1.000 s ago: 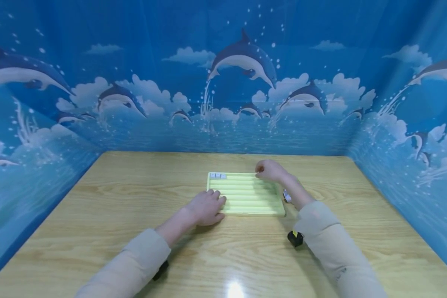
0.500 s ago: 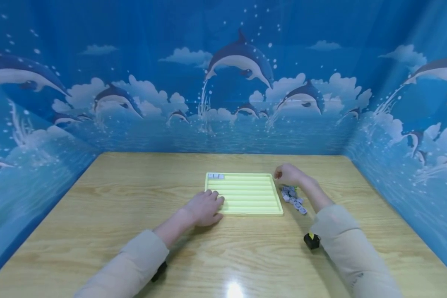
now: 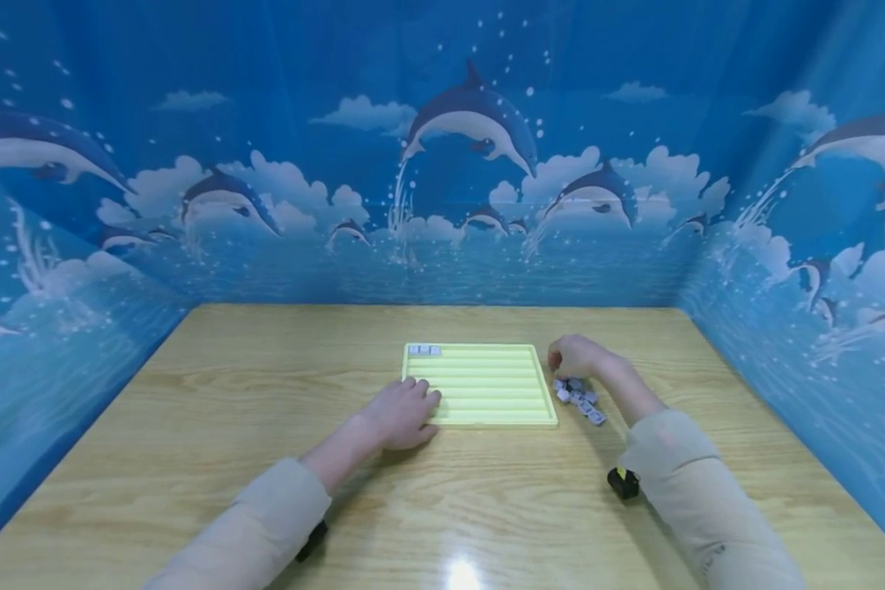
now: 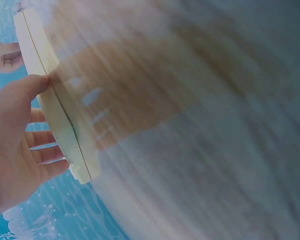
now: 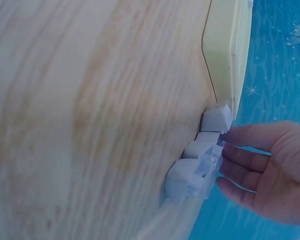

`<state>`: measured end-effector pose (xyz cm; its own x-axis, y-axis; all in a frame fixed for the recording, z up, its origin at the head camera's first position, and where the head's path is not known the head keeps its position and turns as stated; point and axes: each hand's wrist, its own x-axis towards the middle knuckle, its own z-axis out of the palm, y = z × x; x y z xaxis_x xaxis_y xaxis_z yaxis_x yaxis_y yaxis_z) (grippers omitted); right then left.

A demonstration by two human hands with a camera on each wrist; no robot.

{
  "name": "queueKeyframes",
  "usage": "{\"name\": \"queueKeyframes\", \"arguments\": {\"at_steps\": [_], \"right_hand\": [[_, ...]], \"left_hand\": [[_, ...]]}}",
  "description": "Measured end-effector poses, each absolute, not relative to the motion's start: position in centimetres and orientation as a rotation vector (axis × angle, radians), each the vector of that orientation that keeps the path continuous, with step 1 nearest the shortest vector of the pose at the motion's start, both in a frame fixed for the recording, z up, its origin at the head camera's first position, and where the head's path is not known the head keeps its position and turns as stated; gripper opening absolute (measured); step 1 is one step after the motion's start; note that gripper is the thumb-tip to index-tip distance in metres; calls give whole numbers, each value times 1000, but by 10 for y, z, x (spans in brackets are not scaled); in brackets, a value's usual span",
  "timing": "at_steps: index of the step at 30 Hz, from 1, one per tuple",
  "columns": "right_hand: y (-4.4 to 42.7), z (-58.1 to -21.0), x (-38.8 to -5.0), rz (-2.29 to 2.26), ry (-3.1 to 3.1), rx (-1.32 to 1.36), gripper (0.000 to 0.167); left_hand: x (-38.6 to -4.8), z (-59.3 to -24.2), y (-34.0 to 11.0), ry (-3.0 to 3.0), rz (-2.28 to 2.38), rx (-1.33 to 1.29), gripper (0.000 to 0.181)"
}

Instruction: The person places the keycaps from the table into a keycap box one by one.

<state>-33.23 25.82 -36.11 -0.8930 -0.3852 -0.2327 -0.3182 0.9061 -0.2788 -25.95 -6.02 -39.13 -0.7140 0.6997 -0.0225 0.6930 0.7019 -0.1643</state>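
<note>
A pale yellow ridged tray (image 3: 494,383) lies on the table, with three whitish keycaps (image 3: 424,351) side by side in its far left corner. My left hand (image 3: 404,414) rests on the tray's near left side, its fingers fairly straight over the rim; in the left wrist view the thumb (image 4: 37,85) touches the tray's side. Just right of the tray is a small pile of grey-white keycaps (image 3: 583,401). My right hand (image 3: 577,356) is at the far end of this pile. The right wrist view has its relaxed fingers (image 5: 245,137) against the keycaps (image 5: 185,175), none visibly gripped.
The wooden table (image 3: 280,352) extends around the tray on all sides. A blue dolphin-print curtain (image 3: 324,164) encloses the back and both sides. A black device (image 3: 623,483) sits below the right sleeve.
My right hand has moved from the tray's far edge rightward, then down toward the keycap pile, uncovering the pile. My left hand has stayed on the tray.
</note>
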Motion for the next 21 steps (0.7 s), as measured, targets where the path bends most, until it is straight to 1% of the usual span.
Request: {"name": "queueKeyframes", "arguments": {"at_steps": [8,13,21], "right_hand": [[258,-367,-334,-271,2786,-477,16],[261,-367,-332,-309,2811,-473,17],[264,-364,-330,-408,2828,-405,28]], "left_hand": [[-258,-390,-60,-2867,236,-1172,45],[-258,-391,-59,-2867,232,-1175,45],[-259,-391,-60,-2870,214,-1171,44]]}}
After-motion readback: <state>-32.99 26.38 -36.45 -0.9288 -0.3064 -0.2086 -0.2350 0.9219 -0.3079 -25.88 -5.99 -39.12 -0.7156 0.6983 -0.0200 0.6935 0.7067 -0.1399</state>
